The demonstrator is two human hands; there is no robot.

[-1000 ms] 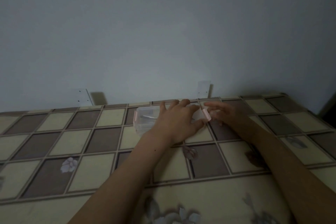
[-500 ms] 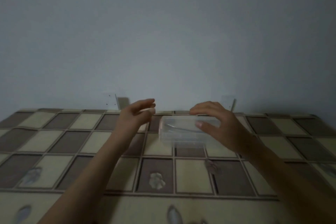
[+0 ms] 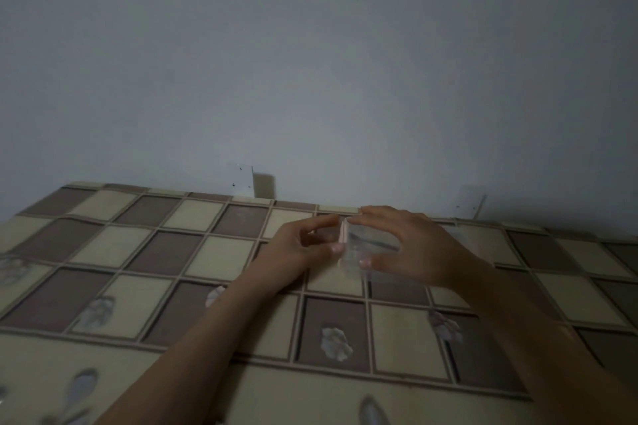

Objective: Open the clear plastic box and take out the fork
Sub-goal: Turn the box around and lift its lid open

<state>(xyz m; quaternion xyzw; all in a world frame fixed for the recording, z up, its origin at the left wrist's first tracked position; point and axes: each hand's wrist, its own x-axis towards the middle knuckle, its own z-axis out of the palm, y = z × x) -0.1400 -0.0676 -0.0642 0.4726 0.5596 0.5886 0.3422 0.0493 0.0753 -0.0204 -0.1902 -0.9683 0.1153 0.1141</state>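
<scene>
Clear plastic box sits in the right hand, fingers curled round it. The left hand pinches what looks like its pink clip.

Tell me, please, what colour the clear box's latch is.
Pale pink; the latch on the clear plastic box shows best in the head view.
</scene>
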